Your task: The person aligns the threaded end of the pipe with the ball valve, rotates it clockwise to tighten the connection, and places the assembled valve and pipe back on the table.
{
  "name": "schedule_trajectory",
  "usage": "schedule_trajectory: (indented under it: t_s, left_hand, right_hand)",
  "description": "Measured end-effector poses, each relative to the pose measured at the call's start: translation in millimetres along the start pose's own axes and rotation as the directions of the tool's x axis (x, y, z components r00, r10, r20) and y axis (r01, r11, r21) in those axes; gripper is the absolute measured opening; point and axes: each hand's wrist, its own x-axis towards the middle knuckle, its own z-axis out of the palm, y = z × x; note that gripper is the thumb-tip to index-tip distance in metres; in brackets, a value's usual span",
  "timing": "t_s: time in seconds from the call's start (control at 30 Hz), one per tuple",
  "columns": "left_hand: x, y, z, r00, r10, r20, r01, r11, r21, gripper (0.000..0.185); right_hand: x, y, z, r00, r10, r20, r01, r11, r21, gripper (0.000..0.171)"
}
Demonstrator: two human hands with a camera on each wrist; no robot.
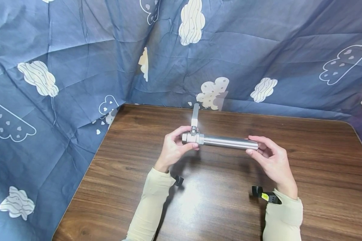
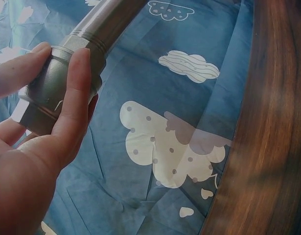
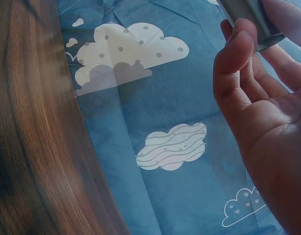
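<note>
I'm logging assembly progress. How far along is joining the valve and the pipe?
Looks done: the pipe already sits in the valve, threads showing at the joint. In hand: the left hand grips the valve body and the right hand holds the pipe's free end, above the table. Left: whether it is fully tight cannot be told.

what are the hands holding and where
A valve-and-pipe assembly: left hand grips the valve body; right hand pinches the pipe's far end.

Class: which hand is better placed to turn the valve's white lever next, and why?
Probably the left hand: it grips the valve body just below the white lever. The right hand holds the pipe's far end.
</note>
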Motion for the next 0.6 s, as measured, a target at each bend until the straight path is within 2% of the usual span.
schedule_trajectory:
  t_s: [0.2,0.37,0.6]
  left_hand:
    - [-0.8,0.9,1.0,1.0,-0.009,-0.002,0.009,1.0,-0.003,0.052]
    - [-1.1,0.4,1.5,1.0,-0.011,0.0,0.011,1.0,-0.004,0.052]
    - [-0.5,0.7,2.4,1.0,-0.008,0.002,0.008,1.0,0.002,0.05]
  right_hand:
    - [-1.5,-0.4,-0.2,0.999,0.03,-0.013,-0.031,0.996,-0.081,0.041]
    - [-2.2,0.7,-1.1,1.0,0.007,-0.012,-0.009,0.989,-0.145,0.038]
    - [-2.0,3.0,-1.9,0.999,0.034,-0.023,-0.038,0.983,-0.181,0.032]
